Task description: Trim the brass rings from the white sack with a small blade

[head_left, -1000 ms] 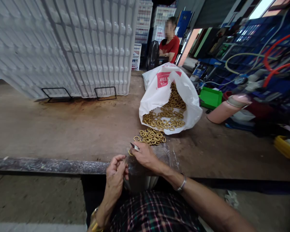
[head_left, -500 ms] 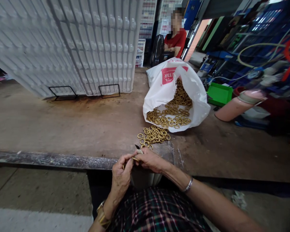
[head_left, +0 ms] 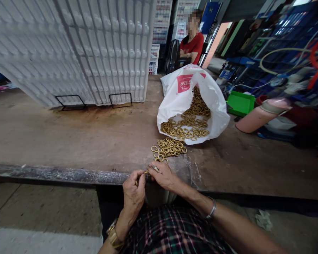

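At the table's front edge my left hand (head_left: 134, 190) is closed, its thumb and fingers pinching a brass-coloured ring (head_left: 146, 172). My right hand (head_left: 165, 176) is closed around a small knife (head_left: 155, 168), its fingertips meeting the same ring; the blade is mostly hidden now. Just beyond the hands lies a loose pile of brass-coloured rings (head_left: 171, 147) on the wooden table (head_left: 108, 141). Behind that pile a white plastic bag (head_left: 218, 121) with red print lies on its side, its mouth facing me and many more rings inside.
Tall white ribbed plastic panels (head_left: 113, 53) stand at the left behind black wire stands (head_left: 120, 100). To the right are a green tray (head_left: 241, 103) and a pink bottle (head_left: 262, 115). A person in red (head_left: 194, 46) sits beyond the table near a black fan (head_left: 172, 56).
My left hand has come up to my right, and a ring is now pinched between them. The knife has turned, its dark tip no longer showing. The view has shifted slightly.
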The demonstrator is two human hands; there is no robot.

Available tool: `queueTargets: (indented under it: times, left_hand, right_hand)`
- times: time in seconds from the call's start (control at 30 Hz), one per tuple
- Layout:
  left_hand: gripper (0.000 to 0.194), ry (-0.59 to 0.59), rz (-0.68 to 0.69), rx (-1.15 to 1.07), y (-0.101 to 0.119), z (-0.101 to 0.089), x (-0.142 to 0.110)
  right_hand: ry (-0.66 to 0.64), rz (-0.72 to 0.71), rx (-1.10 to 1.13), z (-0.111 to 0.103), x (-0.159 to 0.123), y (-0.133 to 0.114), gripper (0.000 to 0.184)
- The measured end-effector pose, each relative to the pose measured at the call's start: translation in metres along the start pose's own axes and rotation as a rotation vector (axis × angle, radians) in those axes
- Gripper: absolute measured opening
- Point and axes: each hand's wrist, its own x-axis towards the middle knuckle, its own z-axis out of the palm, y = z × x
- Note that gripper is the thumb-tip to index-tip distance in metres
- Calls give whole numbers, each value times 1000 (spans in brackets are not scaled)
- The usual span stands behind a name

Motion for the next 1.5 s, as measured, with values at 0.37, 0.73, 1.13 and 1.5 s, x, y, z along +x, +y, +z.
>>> queueTargets:
  times: [0.37, 0.73, 1.13, 1.5]
  left_hand:
    - [24, -185, -331, -278, 12, 0, -4]
    - [29, -354, -559, -717, 14, 1, -7]
    - [33, -290, -513, -568, 14, 2, -8]
    - [36, -239, -495, -466, 20, 2, -6]
  right_hand:
    - [-20, 45, 78, 3, 1, 3, 24]
    - [-18, -10, 154, 4, -2, 5, 24]
    - [-12, -108, -428, 3, -8, 18, 19]
    - [-131, -39, -639, 0, -12, 3, 29]
